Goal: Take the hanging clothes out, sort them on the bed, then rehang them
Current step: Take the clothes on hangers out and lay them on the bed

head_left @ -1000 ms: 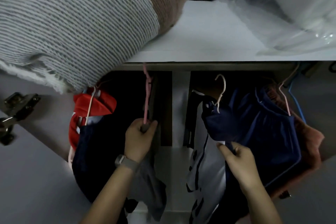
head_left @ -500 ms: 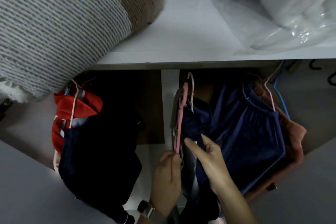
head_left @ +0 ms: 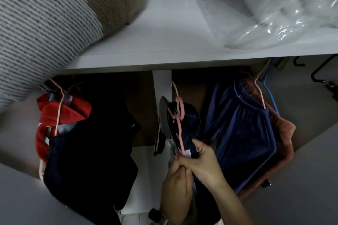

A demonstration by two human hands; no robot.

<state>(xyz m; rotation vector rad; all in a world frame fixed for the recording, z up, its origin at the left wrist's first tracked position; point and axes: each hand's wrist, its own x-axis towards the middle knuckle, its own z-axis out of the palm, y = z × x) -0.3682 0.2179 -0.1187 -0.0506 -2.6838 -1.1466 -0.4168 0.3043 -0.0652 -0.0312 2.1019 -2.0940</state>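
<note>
At the wardrobe's centre, the thin pink plastic hanger [head_left: 180, 129] carrying dark navy clothes [head_left: 188, 126] is pinched low by both the right hand [head_left: 203, 162] and left hand [head_left: 176, 193], its long axis rising towards twelve o'clock from the grip.

Pink hangers [head_left: 178, 126], bunched together and tilted, rise from the fingers of both hands, hooks uppermost; a dark navy garment [head_left: 188, 124] and a grey one [head_left: 163, 115] hang bunched on them. Right of the hands, navy shorts [head_left: 243, 133] hang on a pink hanger before a rust garment [head_left: 285, 133]. Far left of the hands hang a black garment [head_left: 91, 151] and a red one [head_left: 54, 111].
</note>
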